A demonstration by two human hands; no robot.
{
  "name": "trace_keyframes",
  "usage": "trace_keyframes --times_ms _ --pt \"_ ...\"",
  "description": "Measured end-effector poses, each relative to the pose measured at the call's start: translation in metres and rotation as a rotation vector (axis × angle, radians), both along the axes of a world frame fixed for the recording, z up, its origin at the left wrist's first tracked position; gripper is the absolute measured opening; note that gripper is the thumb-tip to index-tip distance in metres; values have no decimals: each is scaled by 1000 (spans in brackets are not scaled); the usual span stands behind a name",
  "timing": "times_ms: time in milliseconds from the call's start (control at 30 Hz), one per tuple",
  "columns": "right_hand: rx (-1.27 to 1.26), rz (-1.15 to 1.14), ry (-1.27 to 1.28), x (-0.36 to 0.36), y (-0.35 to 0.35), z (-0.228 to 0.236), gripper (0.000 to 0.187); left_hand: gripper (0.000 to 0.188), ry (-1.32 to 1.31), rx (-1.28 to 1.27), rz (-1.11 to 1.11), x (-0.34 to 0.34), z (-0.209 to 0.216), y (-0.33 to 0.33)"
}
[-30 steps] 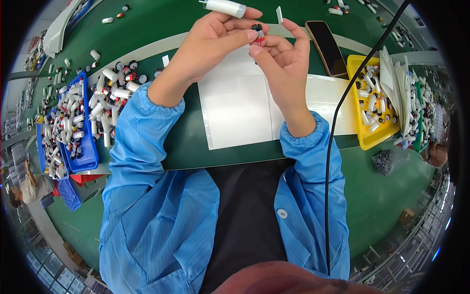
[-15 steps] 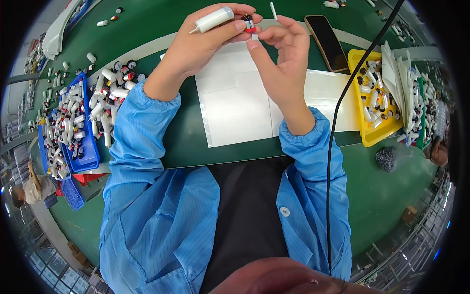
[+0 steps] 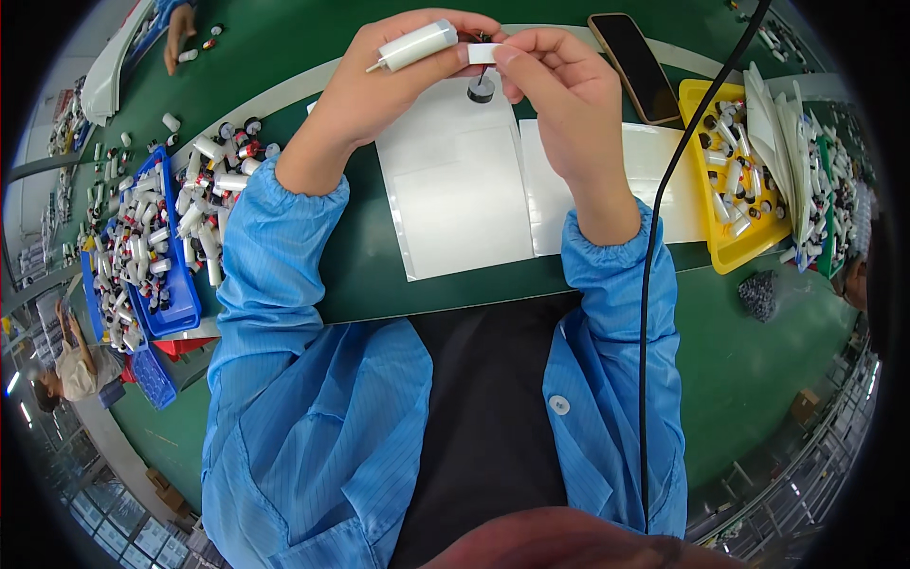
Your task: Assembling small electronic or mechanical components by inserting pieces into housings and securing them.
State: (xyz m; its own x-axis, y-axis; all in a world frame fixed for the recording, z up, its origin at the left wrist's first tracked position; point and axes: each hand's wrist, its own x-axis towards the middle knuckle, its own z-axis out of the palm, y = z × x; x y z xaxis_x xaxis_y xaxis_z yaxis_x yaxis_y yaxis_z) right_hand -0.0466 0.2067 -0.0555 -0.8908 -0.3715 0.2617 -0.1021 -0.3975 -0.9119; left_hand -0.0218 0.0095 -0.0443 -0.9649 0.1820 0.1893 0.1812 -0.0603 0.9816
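My left hand point(image 3: 384, 95) is closed, with a white cylinder with a thin tip point(image 3: 417, 45) lying across it between thumb and fingers. At its fingertips is a small dark part, mostly hidden. A small white strip point(image 3: 482, 54) spans the gap between my two hands over that part. My right hand point(image 3: 573, 90) pinches the strip's right end between thumb and forefinger. Below the strip a black round cap point(image 3: 481, 90) hangs on a thin dark wire. White sheets point(image 3: 464, 209) lie on the green table beneath my hands.
Blue trays point(image 3: 180, 308) and a pile of white cylinders point(image 3: 204, 204) lie to the left. At right are a phone point(image 3: 635, 66) and a yellow tray point(image 3: 739, 251) of parts. A black cable point(image 3: 654, 237) crosses on the right. Another person's hand point(image 3: 177, 36) reaches in far left.
My right hand has brought the white strip down to the left fingertips. The black cap now hangs below. Another person's hand has come in at the upper left.
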Motion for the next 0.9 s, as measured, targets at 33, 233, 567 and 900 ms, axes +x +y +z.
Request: trace_keyframes --times_ms 33,233,567,900 --pt "10 -2 6 -2 -1 0 15 28 12 -44 -1 0 2 0" --pt "67 -66 -26 3 -3 2 15 26 119 -258 15 2 9 0" --pt "140 -161 94 5 -10 -5 20 28 60 -244 -11 5 13 -3" --pt "-167 254 -296 -7 -8 -19 24 33 -59 216 9 12 11 5"
